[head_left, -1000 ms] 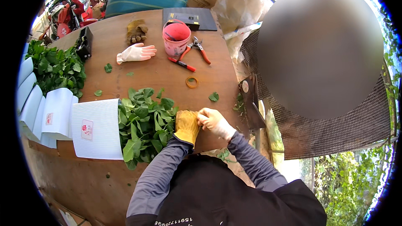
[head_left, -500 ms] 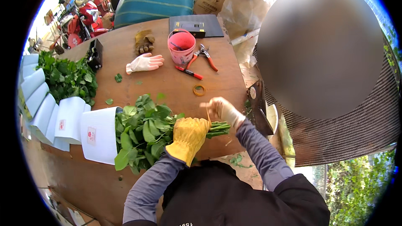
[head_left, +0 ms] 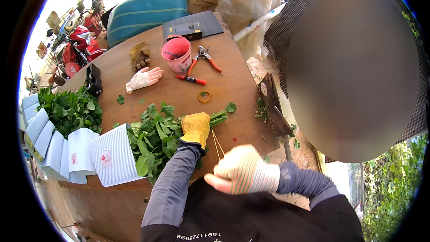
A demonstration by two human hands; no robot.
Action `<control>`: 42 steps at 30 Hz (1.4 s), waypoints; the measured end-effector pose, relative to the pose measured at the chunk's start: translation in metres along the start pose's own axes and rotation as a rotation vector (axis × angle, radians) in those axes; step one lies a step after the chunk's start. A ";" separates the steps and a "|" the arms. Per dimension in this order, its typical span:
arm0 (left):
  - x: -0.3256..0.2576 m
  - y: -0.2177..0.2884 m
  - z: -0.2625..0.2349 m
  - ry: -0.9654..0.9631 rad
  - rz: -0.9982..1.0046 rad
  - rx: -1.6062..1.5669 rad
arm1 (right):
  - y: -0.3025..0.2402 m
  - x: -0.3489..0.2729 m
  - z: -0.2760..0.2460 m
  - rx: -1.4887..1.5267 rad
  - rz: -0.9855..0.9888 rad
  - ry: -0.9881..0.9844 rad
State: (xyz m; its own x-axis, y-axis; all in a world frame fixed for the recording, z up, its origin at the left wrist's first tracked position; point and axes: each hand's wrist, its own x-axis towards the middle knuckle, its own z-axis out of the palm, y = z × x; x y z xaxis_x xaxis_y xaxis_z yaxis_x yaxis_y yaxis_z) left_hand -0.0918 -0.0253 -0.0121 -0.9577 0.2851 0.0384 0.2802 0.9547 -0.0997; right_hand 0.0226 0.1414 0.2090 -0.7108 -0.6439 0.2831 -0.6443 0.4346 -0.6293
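My left hand, in a yellow glove, is closed around the stems of a bunch of leafy green stems lying on the brown table. The cut stem ends stick out past the glove to the right. My right hand, in a white striped glove, is pulled back close to my body. It pinches a thin tan rubber band stretched tight from the stems to its fingers. The leafy tops rest on a white paper sleeve.
Behind the bunch lie a loose rubber band, red marker, orange-handled shears, pink bucket, white glove and brown gloves. More greens and stacked sleeves sit left. A blade is at the table's right edge.
My right hand has drawn back from the stems toward my body, stretching the rubber band. My left hand has kept its grip on the bunch.
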 end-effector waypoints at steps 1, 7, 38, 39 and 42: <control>-0.013 -0.002 -0.006 0.031 -0.034 -0.083 | -0.003 0.018 -0.012 0.044 -0.039 0.032; -0.080 0.011 -0.050 0.097 0.107 -0.201 | 0.061 0.123 -0.035 0.444 0.213 0.122; -0.089 0.035 -0.073 0.295 0.283 -0.230 | 0.128 -0.006 0.021 1.018 0.780 0.202; -0.095 0.034 -0.086 0.299 0.285 -0.288 | 0.129 -0.017 0.020 1.038 0.858 0.138; -0.101 0.029 -0.107 0.283 0.264 -0.295 | 0.122 -0.040 0.024 1.154 0.978 0.164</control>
State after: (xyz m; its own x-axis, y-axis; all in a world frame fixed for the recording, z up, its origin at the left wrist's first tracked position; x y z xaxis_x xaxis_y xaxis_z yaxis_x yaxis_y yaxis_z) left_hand 0.0203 -0.0176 0.0878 -0.8075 0.4938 0.3226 0.5570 0.8183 0.1418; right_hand -0.0212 0.2050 0.1040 -0.7872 -0.2951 -0.5414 0.5944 -0.1293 -0.7937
